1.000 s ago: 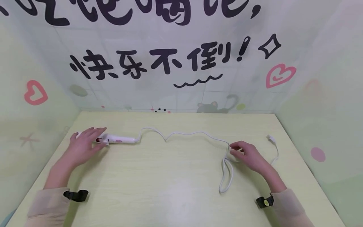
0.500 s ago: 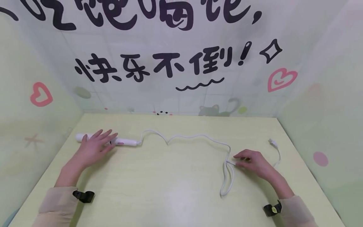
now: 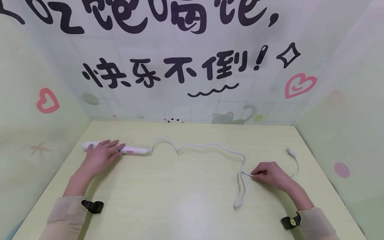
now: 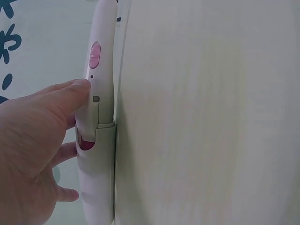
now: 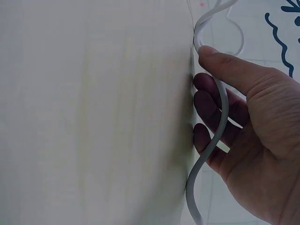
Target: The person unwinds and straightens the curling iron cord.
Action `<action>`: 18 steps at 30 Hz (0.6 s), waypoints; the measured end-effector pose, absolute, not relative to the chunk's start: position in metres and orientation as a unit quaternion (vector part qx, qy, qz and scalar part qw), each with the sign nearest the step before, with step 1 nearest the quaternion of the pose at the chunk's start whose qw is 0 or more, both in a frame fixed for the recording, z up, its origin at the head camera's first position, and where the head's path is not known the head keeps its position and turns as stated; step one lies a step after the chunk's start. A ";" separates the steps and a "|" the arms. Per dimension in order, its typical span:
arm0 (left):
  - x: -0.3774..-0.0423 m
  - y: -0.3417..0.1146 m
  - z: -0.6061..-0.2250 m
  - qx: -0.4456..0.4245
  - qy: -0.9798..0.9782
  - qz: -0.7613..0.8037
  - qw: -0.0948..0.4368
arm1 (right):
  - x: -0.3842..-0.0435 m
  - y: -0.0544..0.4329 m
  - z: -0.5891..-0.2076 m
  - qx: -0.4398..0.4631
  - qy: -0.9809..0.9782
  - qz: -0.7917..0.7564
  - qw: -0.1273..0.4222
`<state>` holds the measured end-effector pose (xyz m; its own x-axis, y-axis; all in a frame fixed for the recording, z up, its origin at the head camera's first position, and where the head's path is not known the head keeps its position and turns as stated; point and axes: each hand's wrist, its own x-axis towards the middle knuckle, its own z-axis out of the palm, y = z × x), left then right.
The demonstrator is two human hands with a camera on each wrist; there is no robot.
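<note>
A white hair straightener (image 3: 136, 150) with a pink slide switch (image 4: 94, 55) lies at the table's back left. Across its middle rests my left hand (image 3: 100, 156), fingers fairly straight over the top and thumb against the body. From the straightener's right end a thin white cord (image 3: 207, 145) runs in waves across the table, then forms a narrow loop (image 3: 237, 196). Just right of where the loop crosses, my right hand (image 3: 271, 175) pinches the cord between thumb and fingers. In the right wrist view the cord (image 5: 222, 108) passes under the thumb and in front of the curled fingers.
The cord's plug (image 3: 291, 152) lies at the back right, beyond the right hand. Printed walls enclose the pale wooden table (image 3: 180, 183) at the back, left and right. Each wrist wears a black camera strap.
My left hand has shifted right along the straightener, uncovering its left end. My right hand has come nearer from the cord's upper bend, and its fingers have closed on the cord by the loop.
</note>
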<state>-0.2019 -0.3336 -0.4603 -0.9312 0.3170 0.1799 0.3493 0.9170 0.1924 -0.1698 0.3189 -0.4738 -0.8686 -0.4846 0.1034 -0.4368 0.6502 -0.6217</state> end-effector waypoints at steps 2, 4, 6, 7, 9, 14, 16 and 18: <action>-0.202 -0.334 -0.461 -0.167 -0.977 -0.113 0.073 | -0.171 0.320 -0.474 -0.249 0.912 -0.324 0.037; -0.202 -0.335 -0.462 -0.164 -0.977 -0.115 0.073 | -0.171 0.322 -0.473 -0.236 0.917 -0.319 0.035; -0.202 -0.337 -0.462 -0.163 -0.977 -0.117 0.073 | -0.172 0.324 -0.472 -0.225 0.922 -0.313 0.028; -0.202 -0.337 -0.463 -0.163 -0.977 -0.118 0.072 | -0.172 0.326 -0.472 -0.217 0.925 -0.312 0.025; -0.201 -0.337 -0.462 -0.162 -0.977 -0.118 0.070 | -0.173 0.330 -0.472 -0.206 0.928 -0.309 0.015; -0.201 -0.338 -0.461 -0.155 -0.979 -0.118 0.068 | -0.175 0.342 -0.472 -0.187 0.939 -0.290 -0.006; -0.201 -0.338 -0.461 -0.152 -0.979 -0.118 0.068 | -0.176 0.347 -0.472 -0.182 0.942 -0.283 -0.009; -0.201 -0.338 -0.460 -0.150 -0.979 -0.117 0.071 | -0.175 0.352 -0.472 -0.174 0.945 -0.277 -0.013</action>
